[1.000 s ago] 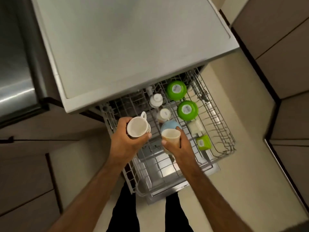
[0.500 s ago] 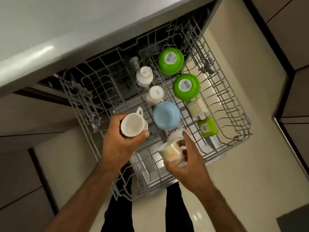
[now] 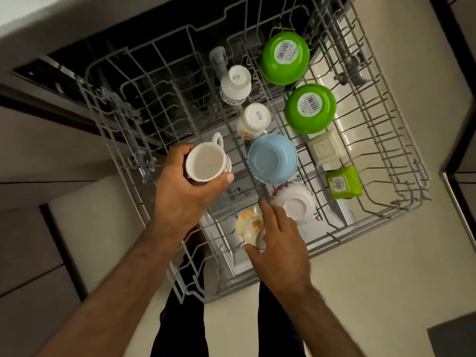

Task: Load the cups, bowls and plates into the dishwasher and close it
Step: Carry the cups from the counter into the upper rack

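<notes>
Both bare forearms reached up from the bottom of the frame toward its centre, the left from the lower left corner, the right from the lower right. The left hand (image 3: 185, 191) sat just left of centre, back toward the camera, its fingers curled round the far side of a white cup (image 3: 206, 162) and the thumb pressed along the near side, mouth of the cup facing up. The right hand (image 3: 279, 238) lay below and right of it, palm down, fingers stretched toward the upper left, thumb and fingers closed on a tilted floral cup (image 3: 251, 228). Dark trouser legs showed between the arms.
</notes>
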Motion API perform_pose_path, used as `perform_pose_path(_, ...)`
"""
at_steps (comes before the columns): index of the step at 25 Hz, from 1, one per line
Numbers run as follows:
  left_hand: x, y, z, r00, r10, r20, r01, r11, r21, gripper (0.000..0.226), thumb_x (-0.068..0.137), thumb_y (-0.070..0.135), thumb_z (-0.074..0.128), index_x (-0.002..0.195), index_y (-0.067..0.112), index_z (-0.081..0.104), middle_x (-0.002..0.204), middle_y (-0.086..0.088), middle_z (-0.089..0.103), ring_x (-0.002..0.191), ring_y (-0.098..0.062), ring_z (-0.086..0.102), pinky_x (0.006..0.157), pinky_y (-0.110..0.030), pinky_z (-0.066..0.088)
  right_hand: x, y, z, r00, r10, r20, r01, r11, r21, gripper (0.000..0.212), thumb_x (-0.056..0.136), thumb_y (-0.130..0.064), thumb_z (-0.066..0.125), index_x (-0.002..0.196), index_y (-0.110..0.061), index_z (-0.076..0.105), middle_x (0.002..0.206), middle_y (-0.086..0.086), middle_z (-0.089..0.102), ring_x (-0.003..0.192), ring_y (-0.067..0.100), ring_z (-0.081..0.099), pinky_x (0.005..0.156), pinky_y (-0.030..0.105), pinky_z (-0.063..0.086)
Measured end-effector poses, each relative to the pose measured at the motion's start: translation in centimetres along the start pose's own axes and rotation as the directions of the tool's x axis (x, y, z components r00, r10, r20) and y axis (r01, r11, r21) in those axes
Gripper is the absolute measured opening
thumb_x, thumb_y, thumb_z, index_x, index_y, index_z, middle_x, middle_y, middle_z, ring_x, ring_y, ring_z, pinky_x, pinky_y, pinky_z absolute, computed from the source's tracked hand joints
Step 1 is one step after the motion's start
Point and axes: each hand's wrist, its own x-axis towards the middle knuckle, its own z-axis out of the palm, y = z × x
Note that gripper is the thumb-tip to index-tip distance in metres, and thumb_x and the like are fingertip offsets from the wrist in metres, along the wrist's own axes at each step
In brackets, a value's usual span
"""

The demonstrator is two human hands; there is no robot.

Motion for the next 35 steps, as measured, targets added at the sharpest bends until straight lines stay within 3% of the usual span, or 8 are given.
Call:
perform_pose_path(4,0.2,-0.6,-0.2,1.000,0.001,-0.006,-0.001,1.000,-0.015,0.068,0.068,0.036,0.094,0.122,0.027,0.054,0.111,0.013,0.065,0.098,0.000,0.066,0.074,-0.012,0.053,0.9,0.4,1.2,0.995,-0.080,-0.065,0.075,0.994,-0.074,0.103,0.062,-0.027,0.094,0.149,-0.019,0.038,0.131,0.003,0.062,0.109,0.025,0.056,0.089,0.041,0.055)
perform_pose_path(11,0.2,-1.6,-0.3,1.000,-0.008,-0.011,0.008,1.000,-0.023,0.069,0.068,0.040,0.094,0.122,0.029,0.053,0.114,0.012,0.063,0.100,-0.002,0.065,0.076,-0.014,0.055,2.1,0.7,2.4,0.983,-0.169,0.067,0.177,0.976,-0.126,0.105,0.058,-0.015,0.095,0.149,-0.018,0.041,0.137,0.004,0.058,0.119,0.025,0.054,0.097,0.039,0.054)
perform_pose_path(16,0.2,-1.8,-0.1,0.999,-0.036,0.013,0.037,0.999,-0.032,0.068,0.067,0.042,0.092,0.121,0.035,0.051,0.115,0.017,0.060,0.103,-0.001,0.063,0.076,-0.012,0.054,2.2,0.6,2.3,0.978,-0.132,0.161,0.153,0.980,-0.124,0.115,0.059,-0.019,0.095,0.152,-0.025,0.028,0.150,0.004,0.045,0.132,0.027,0.046,0.105,0.040,0.049)
perform_pose_path(20,0.6,-2.3,0.1,0.997,-0.066,0.050,0.069,0.996,-0.061,0.072,0.064,0.050,0.092,0.123,0.031,0.055,0.117,0.016,0.062,0.104,-0.003,0.064,0.081,-0.024,0.059,1.9,0.4,2.0,0.981,-0.130,0.144,0.148,0.981,-0.124,0.104,0.068,-0.027,0.091,0.153,-0.022,0.031,0.153,0.002,0.045,0.137,0.025,0.043,0.110,0.042,0.045)
perform_pose_path(23,0.7,-2.6,0.2,0.995,-0.084,0.052,0.087,0.994,-0.066,0.076,0.060,0.059,0.088,0.123,0.032,0.056,0.117,0.014,0.064,0.104,-0.005,0.066,0.081,-0.028,0.060,2.1,0.4,2.0,0.993,-0.096,0.068,0.099,0.994,-0.048,0.089,0.071,-0.026,0.089,0.148,-0.019,0.045,0.144,0.001,0.056,0.131,0.025,0.051,0.105,0.044,0.050)
perform_pose_path(27,0.8,-2.6,0.3,0.993,-0.101,0.060,0.106,0.991,-0.078,0.072,0.063,0.052,0.092,0.123,0.032,0.056,0.117,0.013,0.065,0.104,-0.006,0.066,0.082,-0.031,0.061,2.4,1.2,2.3,0.993,-0.103,-0.059,0.106,0.993,0.053,0.076,0.071,-0.021,0.091,0.138,-0.017,0.057,0.133,0.002,0.065,0.123,0.024,0.058,0.095,0.042,0.054)
perform_pose_path(35,1.2,-2.6,0.4,0.991,-0.110,0.078,0.115,0.991,-0.063,0.075,0.063,0.054,0.090,0.125,0.030,0.055,0.119,0.013,0.064,0.106,-0.006,0.066,0.084,-0.032,0.061,2.6,0.5,2.5,0.990,-0.137,-0.020,0.134,0.985,-0.112,0.085,0.064,-0.023,0.094,0.139,-0.018,0.057,0.137,0.003,0.064,0.123,0.029,0.057,0.090,0.050,0.055)
